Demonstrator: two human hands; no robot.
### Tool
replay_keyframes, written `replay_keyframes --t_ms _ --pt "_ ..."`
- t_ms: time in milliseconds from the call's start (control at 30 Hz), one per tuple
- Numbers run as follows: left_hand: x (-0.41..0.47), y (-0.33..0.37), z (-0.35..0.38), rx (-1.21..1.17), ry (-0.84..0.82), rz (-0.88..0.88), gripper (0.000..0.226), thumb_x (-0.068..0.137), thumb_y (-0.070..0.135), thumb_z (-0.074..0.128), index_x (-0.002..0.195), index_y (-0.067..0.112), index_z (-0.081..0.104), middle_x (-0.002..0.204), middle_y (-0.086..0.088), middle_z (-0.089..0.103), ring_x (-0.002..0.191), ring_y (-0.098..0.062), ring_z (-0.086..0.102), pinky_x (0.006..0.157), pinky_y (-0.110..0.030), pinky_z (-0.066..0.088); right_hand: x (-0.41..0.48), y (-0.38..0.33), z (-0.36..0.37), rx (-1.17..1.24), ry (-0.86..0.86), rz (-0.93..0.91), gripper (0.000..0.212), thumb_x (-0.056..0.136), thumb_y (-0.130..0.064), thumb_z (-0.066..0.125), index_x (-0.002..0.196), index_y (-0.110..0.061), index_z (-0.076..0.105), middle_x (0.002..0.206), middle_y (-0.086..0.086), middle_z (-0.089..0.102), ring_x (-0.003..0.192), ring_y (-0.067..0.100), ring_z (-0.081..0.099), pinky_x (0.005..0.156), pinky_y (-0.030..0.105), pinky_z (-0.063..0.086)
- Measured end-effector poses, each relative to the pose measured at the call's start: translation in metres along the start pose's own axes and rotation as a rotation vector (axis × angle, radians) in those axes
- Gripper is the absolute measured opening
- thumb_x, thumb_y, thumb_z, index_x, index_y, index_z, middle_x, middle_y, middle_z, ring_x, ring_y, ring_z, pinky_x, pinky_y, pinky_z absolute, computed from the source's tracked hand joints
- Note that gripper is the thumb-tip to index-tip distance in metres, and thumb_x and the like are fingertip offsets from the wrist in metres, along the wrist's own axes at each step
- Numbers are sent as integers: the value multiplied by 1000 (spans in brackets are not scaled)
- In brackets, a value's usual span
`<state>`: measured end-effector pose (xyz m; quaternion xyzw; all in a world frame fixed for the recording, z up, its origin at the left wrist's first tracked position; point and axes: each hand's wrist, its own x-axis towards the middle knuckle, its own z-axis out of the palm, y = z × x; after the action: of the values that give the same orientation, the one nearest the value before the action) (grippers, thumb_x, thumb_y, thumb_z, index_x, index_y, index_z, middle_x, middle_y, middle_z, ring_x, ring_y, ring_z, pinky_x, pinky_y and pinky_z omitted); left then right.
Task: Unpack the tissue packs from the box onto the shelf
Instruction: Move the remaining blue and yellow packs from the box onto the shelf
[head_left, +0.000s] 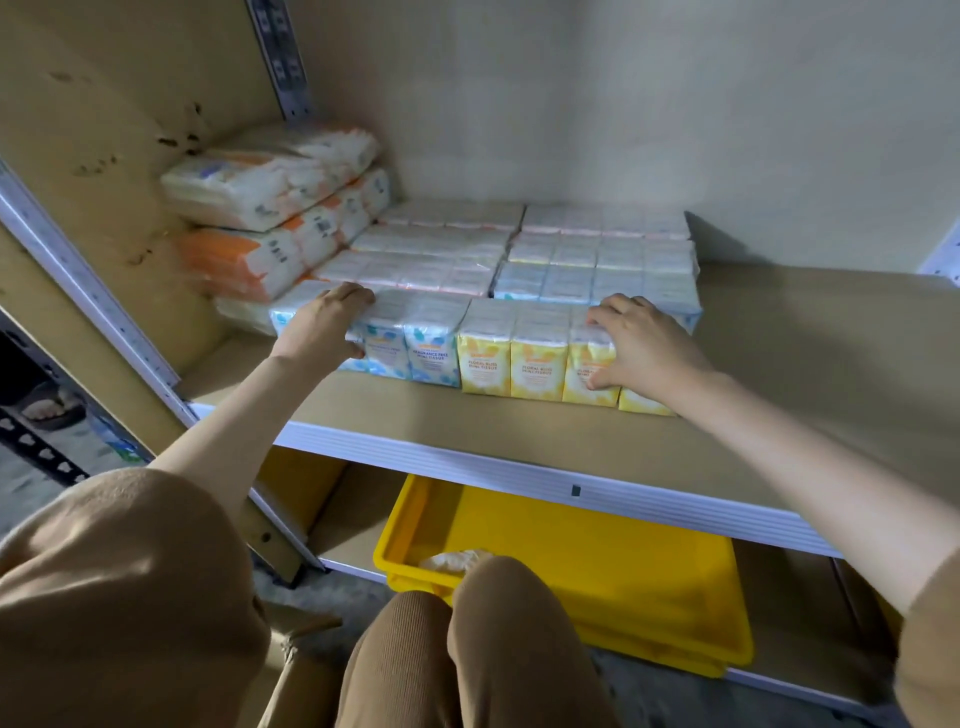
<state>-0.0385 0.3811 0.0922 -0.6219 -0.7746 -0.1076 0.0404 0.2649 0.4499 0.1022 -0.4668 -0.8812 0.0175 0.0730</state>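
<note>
Several rows of mini tissue packs stand on the brown shelf (779, 364). The front row has a blue pack (415, 343) on the left and a yellow pack (511, 364) on the right. My left hand (324, 322) grips the left end of the blue pack, fingers over its top. My right hand (639, 345) grips the right end of the yellow pack, thumb on its front face. More packs (571, 254) fill the rows behind. A corner of a cardboard box (306, 670) shows by my knee at the bottom.
Larger orange-and-white tissue bundles (270, 208) are stacked at the shelf's back left. A yellow plastic bin (649, 571) with something white inside sits on the lower shelf. The metal shelf edge (519, 467) runs across below my arms. My knees fill the lower foreground.
</note>
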Motion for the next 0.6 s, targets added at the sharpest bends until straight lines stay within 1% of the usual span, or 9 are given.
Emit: replay_keyframes --t_ms 167,367,500,600 --pt "2 -4 3 -11 11 13 69 72 -2 74 135 2 46 141 -13 47 124 -32 48 100 -40 39 3 -3 4 5 9 -1 65 72 -22 75 129 -7 47 133 8 46 124 25 41 95 36 42" --pt "0 -4 2 -2 -3 11 69 74 0 73 137 3 44 143 -12 44 126 -32 46 102 -39 39 3 -3 6 -4 17 0 67 72 -21 74 131 -7 44 135 8 44 126 25 40 98 36 41" --pt "-1 2 -4 40 -53 -14 71 75 2 72 139 5 40 145 -11 41 128 -31 45 101 -40 40 2 -4 4 -19 3 -6 67 74 -21 72 132 -6 43 135 9 43 126 25 40 98 37 43" --pt "-4 8 -13 85 -93 -43 70 79 3 69 141 7 37 147 -10 39 131 -29 43 103 -41 40 1 -6 -5 -56 -41 -13 69 73 -27 74 131 -4 43 133 11 44 124 26 41 97 37 42"
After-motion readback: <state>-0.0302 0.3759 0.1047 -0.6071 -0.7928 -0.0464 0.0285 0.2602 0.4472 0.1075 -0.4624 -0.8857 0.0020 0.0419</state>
